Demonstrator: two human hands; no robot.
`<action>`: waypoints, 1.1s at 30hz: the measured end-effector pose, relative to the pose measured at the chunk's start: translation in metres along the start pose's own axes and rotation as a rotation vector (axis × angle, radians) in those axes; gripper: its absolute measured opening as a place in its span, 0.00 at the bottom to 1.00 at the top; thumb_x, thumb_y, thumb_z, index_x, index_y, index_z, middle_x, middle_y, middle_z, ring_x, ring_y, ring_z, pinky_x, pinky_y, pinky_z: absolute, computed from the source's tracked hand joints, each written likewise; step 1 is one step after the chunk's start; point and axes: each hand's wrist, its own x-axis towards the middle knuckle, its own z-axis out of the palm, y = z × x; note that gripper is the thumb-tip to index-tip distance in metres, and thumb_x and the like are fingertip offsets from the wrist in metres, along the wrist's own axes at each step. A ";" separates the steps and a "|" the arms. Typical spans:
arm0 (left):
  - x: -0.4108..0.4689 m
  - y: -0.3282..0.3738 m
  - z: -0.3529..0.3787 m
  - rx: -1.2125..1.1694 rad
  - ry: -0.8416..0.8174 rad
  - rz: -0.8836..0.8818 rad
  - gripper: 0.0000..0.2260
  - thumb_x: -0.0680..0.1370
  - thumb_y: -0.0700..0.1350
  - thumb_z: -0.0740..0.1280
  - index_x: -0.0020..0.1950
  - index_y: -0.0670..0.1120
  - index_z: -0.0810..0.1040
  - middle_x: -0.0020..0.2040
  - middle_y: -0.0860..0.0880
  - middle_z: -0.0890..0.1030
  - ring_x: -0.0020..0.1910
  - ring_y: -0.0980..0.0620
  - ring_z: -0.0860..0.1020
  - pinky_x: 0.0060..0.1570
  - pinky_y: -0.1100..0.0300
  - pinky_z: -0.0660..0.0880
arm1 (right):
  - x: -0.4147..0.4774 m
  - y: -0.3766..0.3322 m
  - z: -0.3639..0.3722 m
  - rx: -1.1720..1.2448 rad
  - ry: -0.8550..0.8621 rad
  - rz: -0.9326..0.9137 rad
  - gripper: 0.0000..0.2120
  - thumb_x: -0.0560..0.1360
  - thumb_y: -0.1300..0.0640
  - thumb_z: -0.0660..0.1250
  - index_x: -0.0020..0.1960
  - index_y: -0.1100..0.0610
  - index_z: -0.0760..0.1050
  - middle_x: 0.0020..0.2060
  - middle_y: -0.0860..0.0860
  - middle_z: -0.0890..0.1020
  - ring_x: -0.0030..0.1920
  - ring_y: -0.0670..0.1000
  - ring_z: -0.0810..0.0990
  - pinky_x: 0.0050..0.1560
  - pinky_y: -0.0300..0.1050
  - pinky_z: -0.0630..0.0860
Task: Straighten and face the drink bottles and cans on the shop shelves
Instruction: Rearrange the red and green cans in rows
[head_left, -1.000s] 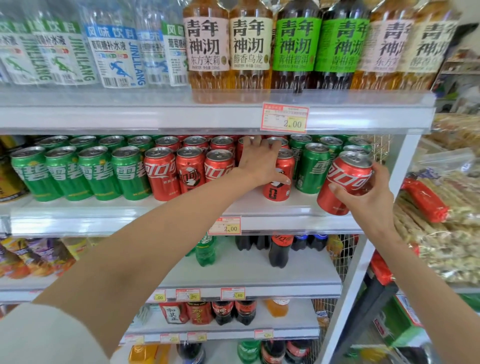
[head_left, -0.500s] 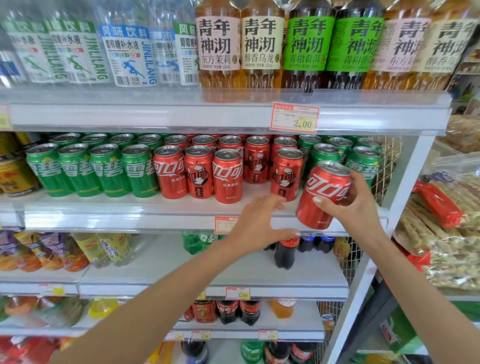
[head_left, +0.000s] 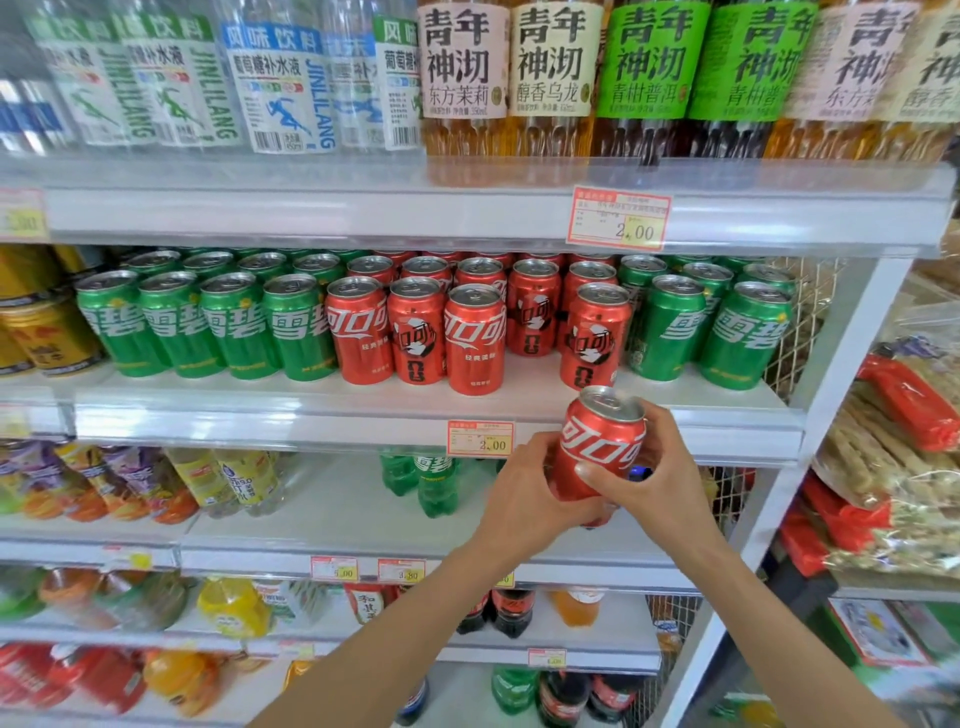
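A red cola can (head_left: 602, 441) is held in front of the can shelf's front rail (head_left: 311, 415), tilted, with its white logo toward me. My left hand (head_left: 524, 493) wraps its lower left side and my right hand (head_left: 660, 478) grips its right side. On the shelf behind stand rows of red cola cans (head_left: 472, 338), with green soda cans (head_left: 234, 327) to the left and more green cans (head_left: 743, 338) to the right. One red can (head_left: 595, 338) stands forward alone, with a gap in the front row to its left.
Tea and water bottles (head_left: 462, 67) line the top shelf. Price tags (head_left: 618, 218) hang on the rails. Lower shelves hold green soda bottles (head_left: 436, 478) and juice bottles. A white upright post (head_left: 841, 374) and wire mesh end the shelf; packaged snacks (head_left: 904, 467) lie to the right.
My right hand has brought the red can down and off the shelf. My left hand left the shelved cans and now grips the same can from the left.
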 end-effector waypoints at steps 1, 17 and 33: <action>-0.002 -0.002 -0.003 -0.001 0.021 -0.007 0.33 0.58 0.60 0.74 0.59 0.54 0.70 0.52 0.57 0.77 0.50 0.57 0.76 0.47 0.68 0.72 | 0.000 0.001 0.003 0.007 -0.033 0.010 0.34 0.63 0.63 0.78 0.61 0.47 0.65 0.52 0.39 0.77 0.48 0.32 0.77 0.45 0.26 0.74; -0.056 -0.057 -0.100 0.004 0.364 -0.190 0.27 0.63 0.49 0.78 0.55 0.54 0.68 0.45 0.58 0.76 0.44 0.64 0.74 0.42 0.67 0.69 | 0.071 -0.034 0.070 -0.216 -0.005 -0.323 0.11 0.71 0.56 0.71 0.53 0.53 0.77 0.50 0.47 0.80 0.52 0.49 0.74 0.53 0.39 0.69; -0.089 -0.079 -0.150 -0.066 0.531 -0.243 0.27 0.65 0.48 0.77 0.60 0.50 0.69 0.48 0.53 0.78 0.46 0.62 0.75 0.39 0.70 0.68 | 0.157 -0.096 0.148 -1.101 -0.240 -0.353 0.40 0.69 0.32 0.63 0.71 0.56 0.61 0.66 0.57 0.72 0.67 0.58 0.69 0.69 0.59 0.58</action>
